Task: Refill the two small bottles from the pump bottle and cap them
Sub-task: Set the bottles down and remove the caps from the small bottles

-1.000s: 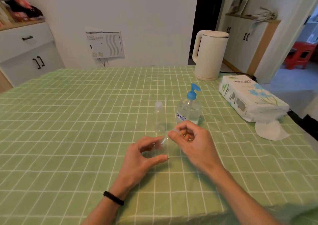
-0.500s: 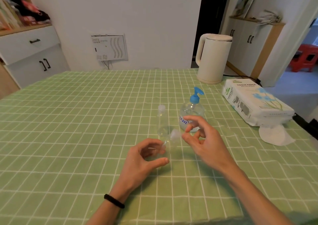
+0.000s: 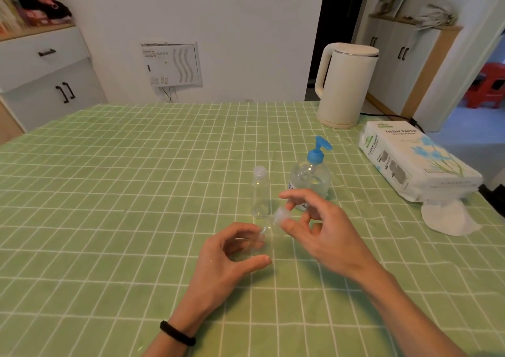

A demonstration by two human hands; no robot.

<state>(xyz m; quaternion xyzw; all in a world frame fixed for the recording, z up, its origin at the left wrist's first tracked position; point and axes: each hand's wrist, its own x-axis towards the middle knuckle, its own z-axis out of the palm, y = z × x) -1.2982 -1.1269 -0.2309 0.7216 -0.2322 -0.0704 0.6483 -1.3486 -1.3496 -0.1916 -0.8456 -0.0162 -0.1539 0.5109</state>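
A clear small bottle (image 3: pixel 269 237) stands low on the table's middle, gripped around its body by my left hand (image 3: pixel 232 258). My right hand (image 3: pixel 317 228) pinches its translucent cap (image 3: pixel 281 215) between thumb and forefinger at the bottle's neck. Whether the cap is still seated on the neck I cannot tell. Behind it stands a second clear small bottle (image 3: pixel 259 192), upright with its cap on. The pump bottle (image 3: pixel 310 177), clear with a blue pump head, stands just right of that, behind my right fingers.
A green checked cloth (image 3: pixel 109 192) covers the table. A cream kettle (image 3: pixel 345 84) stands at the back right. A tissue pack (image 3: pixel 415 160) lies at the right edge with a loose tissue (image 3: pixel 448 217) in front of it. White cabinets stand beyond the table.
My right fingers have shifted around the cap at the bottle's neck. The left hand has kept its grip on the bottle. The view has tilted slightly.
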